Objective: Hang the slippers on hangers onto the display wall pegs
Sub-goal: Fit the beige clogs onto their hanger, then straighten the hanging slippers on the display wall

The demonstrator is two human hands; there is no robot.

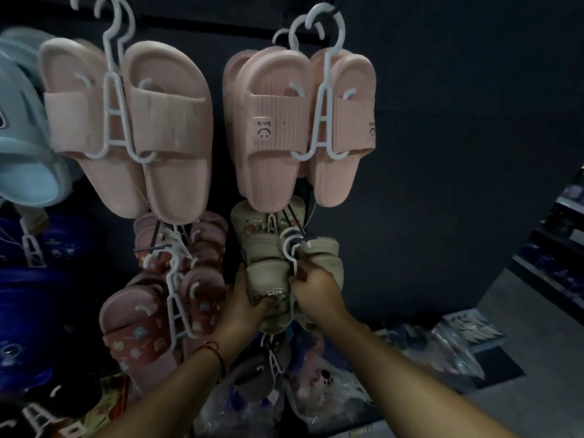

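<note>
Below the pink pairs, both hands (left [245,306], right [313,287]) around beige slippers [268,270].

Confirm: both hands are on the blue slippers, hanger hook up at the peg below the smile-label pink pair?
Wrong colour. In the head view the left hand and right hand hold beige slippers, not blue. The hanger hook is at the peg below the smile-label pink pair.
</note>
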